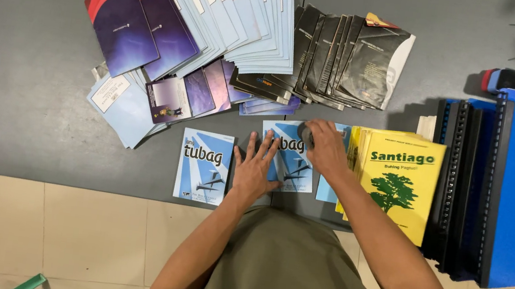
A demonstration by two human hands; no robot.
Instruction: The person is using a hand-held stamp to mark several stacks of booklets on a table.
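My left hand [255,168] lies flat with fingers spread on a light blue booklet [291,169] near the front edge of the dark grey table [20,64]. My right hand [325,149] is closed around a small dark grey object [304,134] pressed on the top of that same booklet. A second light blue booklet [203,167] of the same kind lies just left of my left hand. More blue booklets [326,191] sit under my right wrist.
A stack of yellow booklets with a green tree [399,184] lies right of my hand. Blue and black spiral-bound books [507,186] stand at the far right. Fanned purple, pale blue and black booklets [246,35] cover the table's back. Beige floor tiles [56,237] lie below.
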